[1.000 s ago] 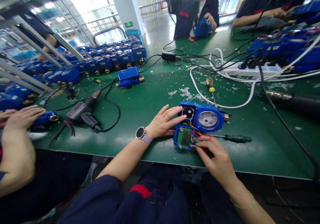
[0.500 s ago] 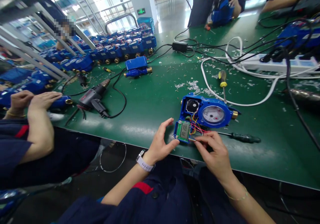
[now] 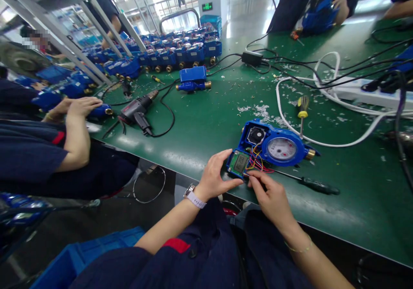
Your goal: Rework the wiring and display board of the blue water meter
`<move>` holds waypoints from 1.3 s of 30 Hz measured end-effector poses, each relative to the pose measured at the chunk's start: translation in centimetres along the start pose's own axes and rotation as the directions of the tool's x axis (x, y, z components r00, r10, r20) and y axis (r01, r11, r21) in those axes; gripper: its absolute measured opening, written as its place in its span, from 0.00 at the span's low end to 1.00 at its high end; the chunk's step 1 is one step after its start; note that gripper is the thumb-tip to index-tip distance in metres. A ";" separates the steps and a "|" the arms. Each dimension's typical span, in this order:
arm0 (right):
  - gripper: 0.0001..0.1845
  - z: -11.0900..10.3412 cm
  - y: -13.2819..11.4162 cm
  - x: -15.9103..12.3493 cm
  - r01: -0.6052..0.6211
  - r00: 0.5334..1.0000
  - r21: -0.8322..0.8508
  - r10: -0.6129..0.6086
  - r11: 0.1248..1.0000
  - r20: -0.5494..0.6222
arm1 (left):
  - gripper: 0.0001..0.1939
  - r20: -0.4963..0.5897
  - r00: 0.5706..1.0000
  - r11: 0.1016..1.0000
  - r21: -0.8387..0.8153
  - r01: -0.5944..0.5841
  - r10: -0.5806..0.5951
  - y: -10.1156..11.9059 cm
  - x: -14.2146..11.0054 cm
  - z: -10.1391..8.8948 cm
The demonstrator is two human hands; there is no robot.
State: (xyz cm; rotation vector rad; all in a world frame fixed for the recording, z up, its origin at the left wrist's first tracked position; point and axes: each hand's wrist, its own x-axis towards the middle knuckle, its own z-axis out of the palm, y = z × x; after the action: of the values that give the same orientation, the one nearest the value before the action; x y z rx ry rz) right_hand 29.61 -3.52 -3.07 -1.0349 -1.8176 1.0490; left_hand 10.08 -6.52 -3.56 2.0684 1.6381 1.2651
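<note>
A blue water meter point(image 3: 280, 148) with a round glass dial lies on the green table, its side box open. Colored wires point(image 3: 257, 159) run from it to a small LCD display module point(image 3: 239, 163) in a blue housing. My left hand point(image 3: 215, 175) grips that housing at its edges, thumb at the near side and fingers at the far side. At the housing's right edge, my right hand point(image 3: 269, 194) pinches something small, hidden between thumb and fingers. A dark-handled screwdriver point(image 3: 319, 186) lies right of my right hand, its shaft pointing toward the wires.
A yellow-and-black screwdriver point(image 3: 302, 108) stands out behind the meter, near a white cable and a power strip point(image 3: 368, 91). A heat gun point(image 3: 138, 111) lies left, before another blue meter point(image 3: 193, 80). Rows of meters point(image 3: 180, 54) fill the back. A co-worker's hands point(image 3: 82, 106) rest at left.
The view has swung left, so the table things sit further right. My left hand has closed in on the display housing, its fingers now against the edges. My right hand stays pinched beside it.
</note>
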 end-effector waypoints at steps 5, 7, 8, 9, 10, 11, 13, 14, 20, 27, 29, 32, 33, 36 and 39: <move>0.14 1.5 -0.2 0.9 -0.073 0.997 0.106 0.070 0.992 0.027 | 0.44 -0.024 1.000 1.000 0.020 0.003 -0.003 0.1 0.0 0.3; 0.14 2.2 -0.2 1.3 -0.097 0.995 0.155 0.093 0.983 0.031 | 0.43 -0.002 0.998 0.998 -0.005 0.059 -0.059 0.3 0.2 0.3; 0.14 2.5 -0.2 1.4 -0.108 0.994 0.180 0.103 0.978 0.036 | 0.42 0.012 0.996 0.996 -0.022 0.089 -0.089 0.3 0.3 0.2; 0.14 2.7 -0.3 1.5 -0.118 0.993 0.203 0.112 0.972 0.040 | 0.40 0.025 0.994 0.993 -0.040 0.112 -0.111 0.4 0.4 0.1; 0.14 2.8 -0.3 1.5 -0.127 0.992 0.225 0.121 0.966 0.042 | 0.38 0.036 0.992 0.991 -0.059 0.124 -0.122 0.4 0.6 0.0; 0.15 2.8 -0.3 1.4 -0.134 0.991 0.246 0.128 0.960 0.042 | 0.36 0.045 0.992 0.990 -0.078 0.121 -0.118 0.4 0.7 -0.1; 0.15 2.6 -0.5 1.2 -0.142 0.990 0.283 0.139 0.949 0.030 | 0.32 0.053 0.995 0.990 -0.110 0.088 -0.083 0.4 0.8 -0.1; 0.15 2.4 -0.6 1.1 -0.143 0.989 0.299 0.143 0.943 0.021 | 0.31 0.055 0.996 0.990 -0.124 0.073 -0.066 0.4 0.8 -0.2; 0.17 0.9 -0.9 1.1 -0.161 0.987 0.386 0.145 0.908 0.071 | 0.33 0.043 0.994 0.976 -0.190 0.104 -0.098 0.5 0.5 -0.2; 0.15 0.0 0.0 0.6 -0.214 0.976 0.485 0.165 0.848 0.142 | 0.48 0.162 0.978 0.955 -0.243 0.170 -0.133 0.4 0.6 -0.5; 0.14 -0.1 0.0 0.4 -0.224 0.974 0.503 0.172 0.835 0.149 | 0.48 0.173 0.976 0.942 -0.284 0.177 -0.131 0.3 0.7 -0.6; 0.14 -0.1 -0.2 0.3 -0.231 0.973 0.518 0.178 0.824 0.150 | 0.44 0.152 0.976 0.919 -0.338 0.201 -0.158 0.3 0.8 -0.9; 0.14 -0.1 -0.3 0.3 -0.232 0.972 0.521 0.181 0.822 0.147 | 0.43 0.148 0.976 0.914 -0.350 0.204 -0.161 0.3 0.8 -1.0; 0.11 0.0 -0.2 0.2 -0.218 0.976 0.530 0.175 0.819 0.130 | 0.41 0.146 0.976 0.915 -0.350 0.202 -0.160 0.4 0.9 -1.3; 0.09 0.0 0.0 -0.1 -0.196 0.981 0.533 0.165 0.823 0.106 | 0.40 0.142 0.977 0.921 -0.334 0.201 -0.162 0.5 0.9 -1.4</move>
State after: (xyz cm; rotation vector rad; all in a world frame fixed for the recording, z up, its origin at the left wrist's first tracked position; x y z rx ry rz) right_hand 29.67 -3.61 -3.11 -0.8358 -1.3446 1.6074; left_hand 9.41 -6.34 -1.94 1.7017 1.4026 1.2457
